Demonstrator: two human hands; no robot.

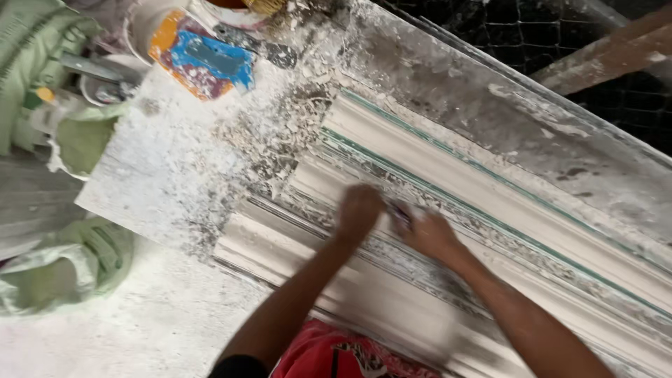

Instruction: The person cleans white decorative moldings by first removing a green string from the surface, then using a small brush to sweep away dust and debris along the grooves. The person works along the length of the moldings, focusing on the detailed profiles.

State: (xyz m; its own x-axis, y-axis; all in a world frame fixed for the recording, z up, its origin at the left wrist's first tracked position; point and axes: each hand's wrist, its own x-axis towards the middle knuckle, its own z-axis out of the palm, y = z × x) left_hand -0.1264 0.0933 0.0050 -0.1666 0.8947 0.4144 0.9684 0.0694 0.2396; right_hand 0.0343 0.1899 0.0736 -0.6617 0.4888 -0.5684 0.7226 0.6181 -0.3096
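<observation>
A long white plaster moulding (490, 210) with ridges and thin green lines lies diagonally across a plaster-spattered work table (161, 175). My left hand (358, 210) presses on the moulding near its left end, fingers curled. My right hand (428, 234) is just to the right of it and grips a small dark tool (399, 212) whose tip sticks out toward the left hand. Both hands are blurred with motion. Plaster scrapings lie around the moulding's end.
A blue and orange plaster-caked flat tool (203, 59) lies at the table's far left corner beside white buckets (143, 24). Green sacks (66, 262) sit on the dusty floor to the left. Wire mesh (532, 31) and a wooden beam (609, 52) are beyond the table.
</observation>
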